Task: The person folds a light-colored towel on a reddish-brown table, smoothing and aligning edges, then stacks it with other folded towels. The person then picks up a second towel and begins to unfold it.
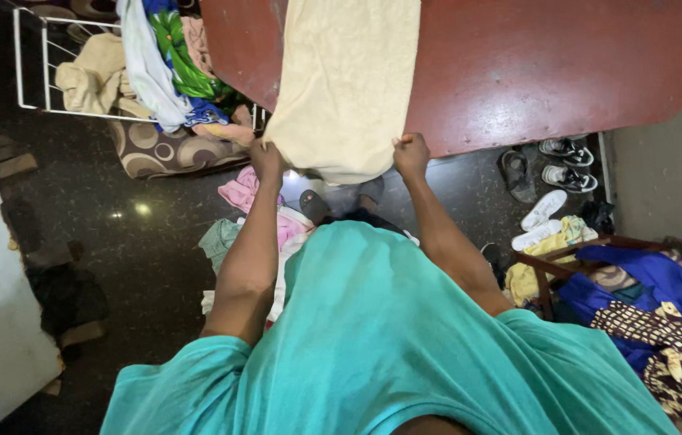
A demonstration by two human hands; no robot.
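Cream towel (347, 80) across red table (534, 64), left hand (265, 157) and right hand (411, 153) grips pinching its corners, rack (31, 64) holding clothes (156, 56)

Cream towel (347, 80), red-brown table (566, 64)

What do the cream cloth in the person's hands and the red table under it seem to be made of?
Cream cloth: likely terry cotton, matte with a nubbly pile. Red table: hard and smooth, perhaps painted or laminated wood, with a dull sheen and scuffed pale patches.

Teal short-sleeved shirt, loose over the torso, sleeves ending above the elbows, forearms bare
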